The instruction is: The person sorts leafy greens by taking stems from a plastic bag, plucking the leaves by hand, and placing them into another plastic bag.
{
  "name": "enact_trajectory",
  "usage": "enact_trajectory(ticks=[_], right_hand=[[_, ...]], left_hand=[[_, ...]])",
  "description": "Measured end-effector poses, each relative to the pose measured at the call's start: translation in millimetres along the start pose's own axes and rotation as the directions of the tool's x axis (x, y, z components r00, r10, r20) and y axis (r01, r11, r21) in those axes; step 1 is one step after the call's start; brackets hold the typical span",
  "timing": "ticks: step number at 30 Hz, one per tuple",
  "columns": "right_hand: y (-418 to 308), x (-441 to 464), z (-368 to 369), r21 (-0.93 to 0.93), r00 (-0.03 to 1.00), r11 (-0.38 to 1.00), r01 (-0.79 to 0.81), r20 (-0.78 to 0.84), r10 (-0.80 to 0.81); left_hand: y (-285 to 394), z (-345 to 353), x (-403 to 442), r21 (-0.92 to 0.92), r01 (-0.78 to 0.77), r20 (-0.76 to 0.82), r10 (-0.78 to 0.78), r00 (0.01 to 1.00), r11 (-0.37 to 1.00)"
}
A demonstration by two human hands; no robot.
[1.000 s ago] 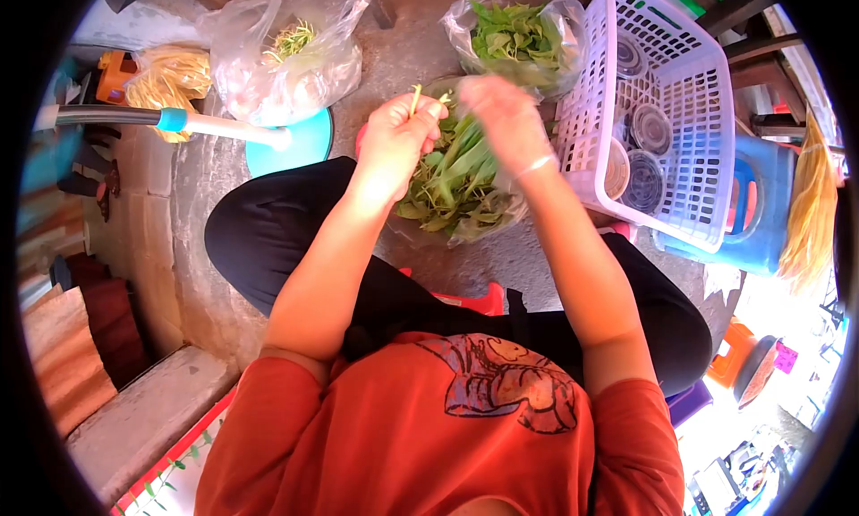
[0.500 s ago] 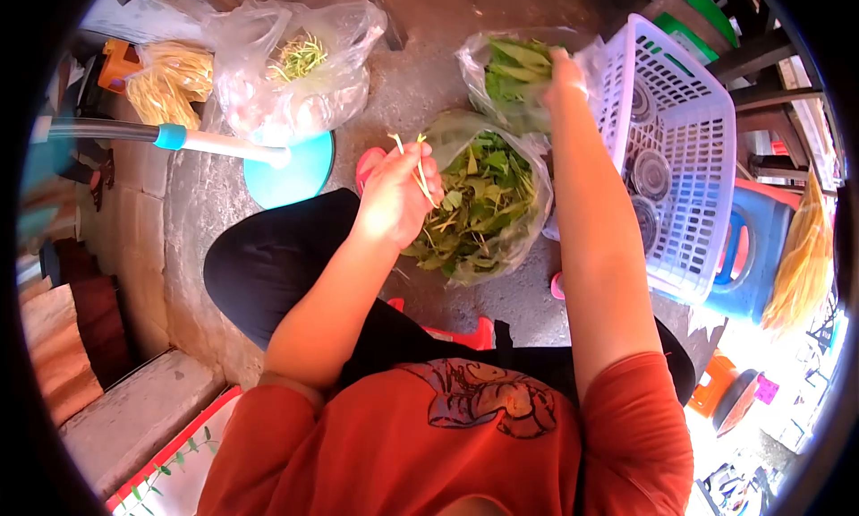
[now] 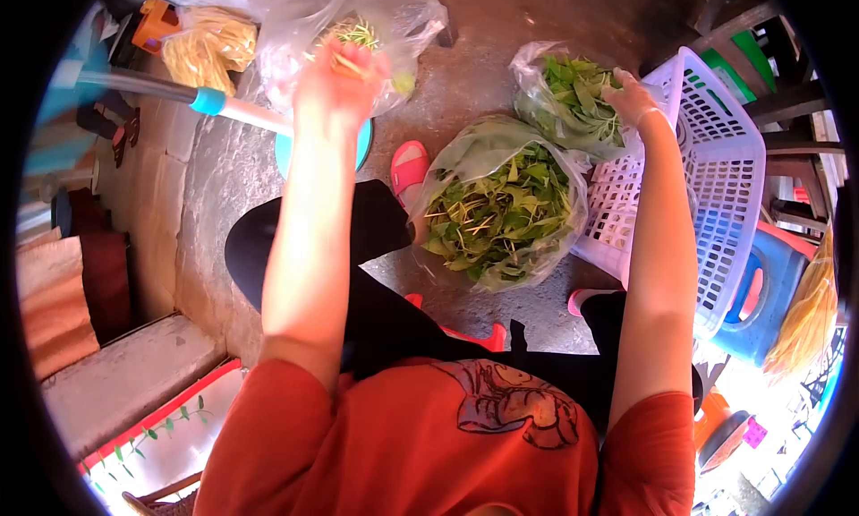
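Note:
My left hand [image 3: 338, 85], smeared by motion, hovers over a clear plastic bag [image 3: 407, 19] with a pile of pale green stems [image 3: 358, 34] inside. A pale stem shows at its fingers, too blurred to tell if it is gripped. At the right, my right hand [image 3: 632, 101] rests at the edge of a smaller plastic bag [image 3: 530, 64], its fingers stretched over the leafy greens [image 3: 577, 91]. Between my feet stands a larger clear bag [image 3: 577, 189] full of leafy sprigs [image 3: 506, 216].
A white slatted plastic basket [image 3: 729, 171] stands to the right, beside a blue plastic stool [image 3: 769, 279]. On the left are a pole [image 3: 242, 111] with a turquoise round base, and a bag of yellow strands [image 3: 210, 51]. My pink sandal [image 3: 410, 165] is near the large bag.
My left hand has moved from above the large bag, where it held thin stems, up and left to the stem bag. My right hand stays by the smaller leaf bag, its fingers loosened. The view has shifted.

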State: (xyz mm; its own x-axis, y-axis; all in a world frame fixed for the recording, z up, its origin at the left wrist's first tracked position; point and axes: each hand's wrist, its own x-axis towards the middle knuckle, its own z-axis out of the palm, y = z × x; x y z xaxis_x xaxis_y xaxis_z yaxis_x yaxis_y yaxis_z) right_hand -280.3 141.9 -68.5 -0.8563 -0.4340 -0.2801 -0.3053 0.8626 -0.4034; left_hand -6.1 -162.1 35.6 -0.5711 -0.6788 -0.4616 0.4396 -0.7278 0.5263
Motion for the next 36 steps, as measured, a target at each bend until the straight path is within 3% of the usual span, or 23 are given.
enact_trajectory(ticks=[2, 4, 7, 8, 9, 11, 12, 14, 15, 16, 17, 18, 20, 21, 23, 25, 27, 31, 32, 33, 35, 36], right_hand=[[-19, -25, -14, -0.038, 0.998, 0.999, 0.025, -0.053, -0.027], [-32, -50, -26, -0.094, 0.993, 0.994, 0.058, -0.101, -0.067], [-47, -85, -45, -0.062, 0.994, 0.998, 0.033, -0.105, -0.039], [-50, -94, -50, -0.038, 0.993, 0.999, 0.024, -0.115, -0.028], [-49, -100, -53, -0.012, 0.992, 1.0, 0.018, -0.124, -0.019], [-39, -99, -51, 0.114, 0.991, 0.993, 0.008, -0.131, 0.007], [-31, -93, -46, 0.186, 0.991, 0.983, 0.002, -0.135, 0.023], [-23, -91, -39, 0.214, 0.979, 0.976, 0.032, -0.201, 0.012], [-26, -96, -41, 0.243, 0.99, 0.97, 0.029, -0.144, 0.007], [-34, -104, -45, 0.272, 0.996, 0.962, 0.026, -0.086, -0.002], [-43, -113, -46, 0.303, 0.999, 0.953, 0.022, -0.03, -0.014], [-52, -131, -42, 0.363, 0.993, 0.925, 0.107, 0.0, -0.115], [-66, -156, -18, 0.313, 0.946, 0.902, 0.296, 0.036, -0.323], [-80, -169, -9, 0.136, 0.938, 0.946, 0.293, 0.149, -0.312], [-85, -173, 22, -0.059, 0.86, 0.905, 0.42, 0.342, -0.377], [-83, -182, 58, -0.001, 0.762, 0.845, 0.535, 0.432, -0.482], [-68, -195, 96, 0.039, 0.833, 0.896, 0.443, 0.351, -0.427], [-18, -187, 129, -0.073, 0.939, 0.99, 0.119, 0.331, -0.088], [-9, -193, 128, -0.004, 0.981, 0.986, 0.165, 0.109, -0.163], [-3, -188, 124, 0.067, 0.977, 0.982, 0.178, 0.108, -0.184], [4, -175, 114, 0.203, 0.968, 0.958, 0.204, 0.105, -0.228], [-10, -180, 95, 0.285, 0.977, 0.95, 0.129, 0.126, -0.171]], left_hand=[[23, 14, 50, 0.06, -0.16, -0.033, 0.162, 0.986, 0.985], [35, 16, 99, 0.314, -0.28, -0.021, 0.301, 0.953, 0.907], [48, 2, 155, 0.674, -0.054, -0.04, 0.109, 0.993, 0.737], [40, -1, 154, 0.678, 0.013, -0.086, 0.061, 0.994, 0.735], [28, 1, 135, 0.809, -0.184, 0.045, 0.254, 0.966, 0.558], [-4, 1, 93, 0.875, -0.481, 0.389, 0.505, 0.771, 0.06], [-24, -4, 66, 0.777, -0.627, 0.556, 0.395, 0.731, 0.066], [-71, -16, -3, 0.515, -0.845, 0.826, 0.179, 0.535, 0.146], [-92, -20, -47, 0.654, -0.638, 0.728, -0.109, 0.677, 0.406], [-103, -25, -73, 0.71, -0.691, 0.688, -0.342, 0.64, 0.135], [-127, -51, -69, 0.612, -0.789, 0.718, -0.451, 0.53, 0.047], [-144, -69, -70, 0.626, -0.773, 0.63, -0.518, 0.578, -0.101], [-167, -105, -62, 0.482, -0.85, 0.745, -0.411, 0.526, -0.213], [-169, -111, -63, 0.39, -0.876, 0.797, -0.372, 0.476, -0.285], [-177, -126, -50, 0.299, -0.858, 0.757, -0.444, 0.48, -0.418], [-175, -126, -40, 0.227, -0.83, 0.705, -0.502, 0.501, -0.51], [-169, -124, -34, 0.196, -0.797, 0.641, -0.541, 0.545, -0.571], [-127, -86, -60, 0.459, -0.739, 0.486, -0.557, 0.673, -0.493], [-114, -75, -69, 0.574, -0.718, 0.509, -0.515, 0.69, -0.394], [-101, -67, -73, 0.561, -0.776, 0.602, -0.501, 0.622, -0.289], [-78, -47, -90, 0.774, -0.631, 0.528, -0.495, 0.69, -0.055], [-76, -47, -90, 0.792, -0.61, 0.528, -0.488, 0.695, -0.013]])
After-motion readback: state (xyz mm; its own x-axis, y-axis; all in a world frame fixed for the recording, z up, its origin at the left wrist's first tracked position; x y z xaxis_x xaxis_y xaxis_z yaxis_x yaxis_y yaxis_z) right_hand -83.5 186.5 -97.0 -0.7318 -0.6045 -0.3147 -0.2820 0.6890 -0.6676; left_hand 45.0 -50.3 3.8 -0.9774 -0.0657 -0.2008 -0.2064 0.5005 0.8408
